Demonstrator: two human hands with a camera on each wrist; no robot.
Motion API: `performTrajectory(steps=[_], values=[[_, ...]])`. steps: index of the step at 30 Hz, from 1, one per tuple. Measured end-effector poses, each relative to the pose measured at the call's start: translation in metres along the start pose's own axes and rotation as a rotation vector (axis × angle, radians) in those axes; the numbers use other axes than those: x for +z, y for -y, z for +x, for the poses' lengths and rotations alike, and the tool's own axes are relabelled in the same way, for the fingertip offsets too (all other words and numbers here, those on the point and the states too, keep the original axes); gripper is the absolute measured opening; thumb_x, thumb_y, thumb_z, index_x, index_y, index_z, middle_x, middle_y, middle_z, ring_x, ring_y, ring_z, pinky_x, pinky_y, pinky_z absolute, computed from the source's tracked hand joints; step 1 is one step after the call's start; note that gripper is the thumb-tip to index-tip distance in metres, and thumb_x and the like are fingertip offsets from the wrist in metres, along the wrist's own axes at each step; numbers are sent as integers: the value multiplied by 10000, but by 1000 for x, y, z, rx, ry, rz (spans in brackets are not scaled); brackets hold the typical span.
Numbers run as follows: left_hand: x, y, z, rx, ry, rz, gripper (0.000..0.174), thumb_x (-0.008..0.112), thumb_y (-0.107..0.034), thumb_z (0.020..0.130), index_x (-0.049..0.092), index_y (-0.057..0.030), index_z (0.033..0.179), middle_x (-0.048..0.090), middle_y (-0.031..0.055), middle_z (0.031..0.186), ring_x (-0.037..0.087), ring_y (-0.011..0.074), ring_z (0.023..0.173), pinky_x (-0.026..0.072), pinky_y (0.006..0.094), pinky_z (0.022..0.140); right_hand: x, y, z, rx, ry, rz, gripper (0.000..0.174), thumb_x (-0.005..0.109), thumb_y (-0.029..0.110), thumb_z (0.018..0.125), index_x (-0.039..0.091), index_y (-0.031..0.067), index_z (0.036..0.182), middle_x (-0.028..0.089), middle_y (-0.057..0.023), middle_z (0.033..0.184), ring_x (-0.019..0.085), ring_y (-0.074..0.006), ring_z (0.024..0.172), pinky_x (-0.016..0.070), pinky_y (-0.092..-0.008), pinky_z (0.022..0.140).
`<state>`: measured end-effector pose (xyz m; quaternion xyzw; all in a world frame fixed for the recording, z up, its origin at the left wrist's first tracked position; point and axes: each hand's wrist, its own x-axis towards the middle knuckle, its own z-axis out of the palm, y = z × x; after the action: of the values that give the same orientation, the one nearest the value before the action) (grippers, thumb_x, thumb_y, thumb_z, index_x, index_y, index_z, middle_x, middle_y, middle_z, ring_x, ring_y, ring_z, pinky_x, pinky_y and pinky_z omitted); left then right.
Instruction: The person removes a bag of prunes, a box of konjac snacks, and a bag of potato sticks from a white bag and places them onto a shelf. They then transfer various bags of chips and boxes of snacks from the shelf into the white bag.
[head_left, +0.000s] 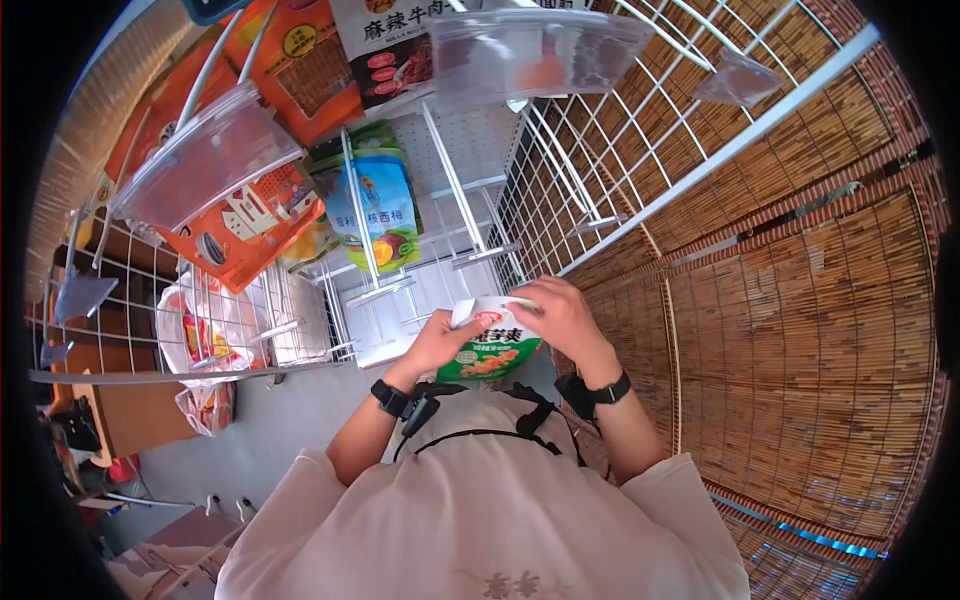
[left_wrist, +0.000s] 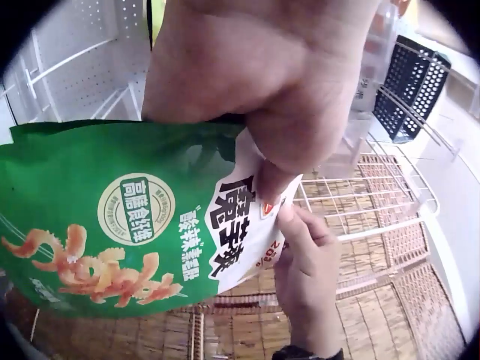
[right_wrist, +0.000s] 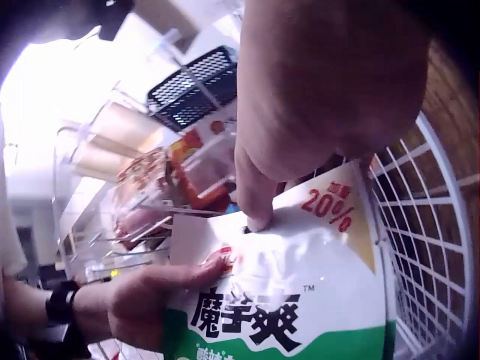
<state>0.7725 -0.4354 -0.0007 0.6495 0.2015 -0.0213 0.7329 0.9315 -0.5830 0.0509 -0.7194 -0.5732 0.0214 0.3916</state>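
A green and white snack bag (head_left: 495, 352) with large dark lettering hangs in front of the person's chest, held by both hands. My left hand (head_left: 437, 343) grips its left side, thumb across the white front near the small red logo. At the upper edge my right hand (head_left: 560, 315) pinches the bag, its thumb right at the small hang hole in the right wrist view. The left wrist view shows the bag's green front (left_wrist: 142, 217) with a picture of orange snack pieces. Fingers behind the bag are mostly hidden.
White wire hooks carry a blue pouch (head_left: 378, 215), an orange bag (head_left: 240, 225) and a black and white bag (head_left: 385, 50). A wire grid (head_left: 640, 130) stands at the right before a reed screen (head_left: 780, 330). A plastic bag (head_left: 210, 330) hangs at the left.
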Motion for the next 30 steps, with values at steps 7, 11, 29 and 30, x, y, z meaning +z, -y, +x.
performTrajectory(steps=[7, 11, 29, 30], values=[[-31, -30, 18, -102, -27, -13, 355, 624, -332, 878, 666, 0, 993, 666, 19, 843, 570, 57, 750, 464, 236, 663, 31, -51, 21, 553, 74, 617, 194, 757, 109, 731, 690, -27, 851, 682, -51, 781, 604, -75, 711, 478, -224, 652], [-49, -17, 29, -13, -157, 108, 395, 624, -359, 872, 648, 7, 1021, 663, 53, 850, 573, 88, 748, 462, 255, 672, 37, -63, 40, 617, -2, 934, 190, 725, 13, 722, 660, -30, 895, 666, -62, 809, 617, -102, 718, 494, -235, 655], [-54, -50, 35, 172, -114, -38, 285, 600, -270, 894, 668, -22, 1018, 667, 16, 917, 575, 74, 847, 463, 242, 754, 40, -73, 62, 577, -46, 1310, 109, 705, -15, 730, 682, -21, 836, 667, -74, 824, 616, -142, 756, 479, -276, 726], [-55, -50, 35, 172, -117, -39, 285, 600, -270, 894, 668, -22, 1018, 667, 16, 917, 575, 74, 847, 463, 242, 754, 41, -75, 62, 569, -25, 1332, 110, 705, -18, 728, 682, -23, 836, 667, -74, 830, 615, -143, 762, 476, -278, 731]])
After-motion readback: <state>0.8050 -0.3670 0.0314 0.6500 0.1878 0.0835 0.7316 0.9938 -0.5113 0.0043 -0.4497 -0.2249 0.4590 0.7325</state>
